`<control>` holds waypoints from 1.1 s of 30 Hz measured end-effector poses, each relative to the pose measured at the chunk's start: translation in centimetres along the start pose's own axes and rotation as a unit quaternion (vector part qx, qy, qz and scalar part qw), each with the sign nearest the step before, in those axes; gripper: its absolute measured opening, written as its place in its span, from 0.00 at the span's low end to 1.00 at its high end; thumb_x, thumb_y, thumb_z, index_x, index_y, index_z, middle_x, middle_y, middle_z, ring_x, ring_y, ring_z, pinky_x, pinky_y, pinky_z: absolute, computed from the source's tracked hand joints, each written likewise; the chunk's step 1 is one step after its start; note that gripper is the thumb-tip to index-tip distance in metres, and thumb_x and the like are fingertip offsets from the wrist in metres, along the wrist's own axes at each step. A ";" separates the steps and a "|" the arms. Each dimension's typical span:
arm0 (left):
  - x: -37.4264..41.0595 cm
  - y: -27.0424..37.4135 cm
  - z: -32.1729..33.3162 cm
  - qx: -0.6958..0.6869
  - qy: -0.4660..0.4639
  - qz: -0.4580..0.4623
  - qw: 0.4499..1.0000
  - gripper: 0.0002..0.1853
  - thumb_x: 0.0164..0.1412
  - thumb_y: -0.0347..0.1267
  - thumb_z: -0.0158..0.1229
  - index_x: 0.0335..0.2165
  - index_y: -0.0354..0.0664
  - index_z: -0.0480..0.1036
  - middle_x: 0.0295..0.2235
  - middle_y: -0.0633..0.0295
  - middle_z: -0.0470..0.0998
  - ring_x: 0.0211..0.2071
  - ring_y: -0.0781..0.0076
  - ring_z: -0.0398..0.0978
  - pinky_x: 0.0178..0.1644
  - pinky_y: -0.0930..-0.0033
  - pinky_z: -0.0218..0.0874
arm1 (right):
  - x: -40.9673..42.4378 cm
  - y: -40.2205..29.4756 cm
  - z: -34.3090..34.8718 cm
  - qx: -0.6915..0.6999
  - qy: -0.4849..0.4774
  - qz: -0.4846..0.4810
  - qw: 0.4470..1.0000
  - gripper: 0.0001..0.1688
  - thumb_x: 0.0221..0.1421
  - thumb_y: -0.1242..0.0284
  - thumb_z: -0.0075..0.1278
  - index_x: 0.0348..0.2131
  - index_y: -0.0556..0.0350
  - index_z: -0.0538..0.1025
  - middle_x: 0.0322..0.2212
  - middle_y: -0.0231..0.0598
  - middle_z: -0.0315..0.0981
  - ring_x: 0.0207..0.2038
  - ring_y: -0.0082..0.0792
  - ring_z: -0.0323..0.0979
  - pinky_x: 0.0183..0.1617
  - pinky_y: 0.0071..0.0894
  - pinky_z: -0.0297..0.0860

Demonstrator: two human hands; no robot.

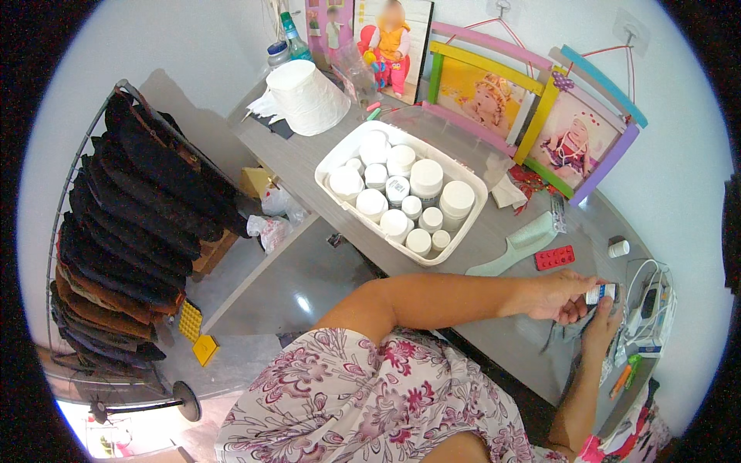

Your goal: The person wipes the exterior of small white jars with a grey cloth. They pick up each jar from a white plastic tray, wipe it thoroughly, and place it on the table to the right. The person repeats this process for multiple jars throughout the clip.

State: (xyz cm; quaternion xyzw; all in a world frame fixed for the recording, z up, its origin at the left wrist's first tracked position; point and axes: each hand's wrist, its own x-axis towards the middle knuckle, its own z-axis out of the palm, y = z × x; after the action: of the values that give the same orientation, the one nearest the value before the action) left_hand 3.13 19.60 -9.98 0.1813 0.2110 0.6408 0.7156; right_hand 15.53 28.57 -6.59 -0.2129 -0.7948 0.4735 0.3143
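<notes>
Both hands meet over the right end of the grey desk. My left hand (558, 296) has its fingers at the near side of a small white bottle with a blue label (600, 293). My right hand (603, 324) grips the same bottle from below, with a grey cloth (570, 333) hanging by the wrist. A small white bottle (619, 249) lies beyond the hands. To their left are a red blister pack (554, 258) and a pale green comb (515, 246). A white plastic bin (399, 250) holds several white lidded bottles (426, 178).
A toilet roll (307, 97) stands at the desk's far left. Framed photos (486, 104) line the wall behind. White cables (657, 307) and a power strip lie at the right edge, near an orange pen (620, 379). Dark clothes (133, 214) hang on a rack at left.
</notes>
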 end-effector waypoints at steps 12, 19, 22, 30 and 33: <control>0.3 0.0 -0.3 0.004 -0.004 0.017 1.000 0.16 0.56 0.47 0.50 0.34 0.47 0.70 0.19 0.66 0.68 0.19 0.77 0.64 0.22 0.75 0.57 | 0.0 0.1 -0.5 -0.048 -0.003 -0.031 0.998 0.28 0.54 0.56 0.42 0.40 0.66 0.67 0.33 0.42 0.68 0.35 0.34 0.65 0.41 0.30 0.62; 0.2 -0.1 -0.2 0.015 -0.015 -0.009 1.000 0.18 0.55 0.49 0.51 0.31 0.47 0.69 0.21 0.68 0.69 0.21 0.78 0.65 0.22 0.77 0.58 | 0.2 -0.8 0.3 0.025 -0.087 -0.101 0.991 0.27 0.53 0.60 0.45 0.43 0.66 0.66 0.40 0.44 0.66 0.44 0.36 0.64 0.50 0.34 0.58; -0.7 0.6 0.6 0.119 0.053 0.045 0.990 0.19 0.55 0.50 0.50 0.32 0.46 0.68 0.23 0.68 0.69 0.21 0.79 0.65 0.23 0.78 0.59 | -0.1 -0.1 0.1 0.005 -0.047 -0.039 0.998 0.25 0.52 0.62 0.47 0.43 0.64 0.66 0.39 0.44 0.67 0.43 0.36 0.65 0.50 0.34 0.58; -0.6 0.9 0.9 0.127 0.107 0.079 0.983 0.22 0.52 0.43 0.58 0.40 0.45 0.61 0.25 0.68 0.69 0.23 0.80 0.65 0.25 0.77 0.59 | 0.2 -2.6 0.7 -0.153 -0.092 -0.040 0.983 0.24 0.49 0.66 0.49 0.43 0.63 0.66 0.39 0.45 0.67 0.43 0.38 0.65 0.49 0.33 0.58; -0.7 1.0 1.0 0.093 0.097 0.070 0.988 0.22 0.52 0.43 0.58 0.41 0.47 0.61 0.26 0.67 0.68 0.25 0.79 0.65 0.26 0.75 0.59 | 0.1 -2.3 0.8 -0.122 -0.088 -0.048 0.987 0.26 0.49 0.63 0.49 0.44 0.64 0.66 0.40 0.46 0.66 0.44 0.39 0.64 0.50 0.34 0.57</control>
State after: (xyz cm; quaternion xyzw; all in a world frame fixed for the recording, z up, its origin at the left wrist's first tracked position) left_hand 2.78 19.06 -8.60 0.1987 0.3250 0.6816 0.6247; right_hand 14.79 27.12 -4.81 -0.1687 -0.8806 0.3741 0.2370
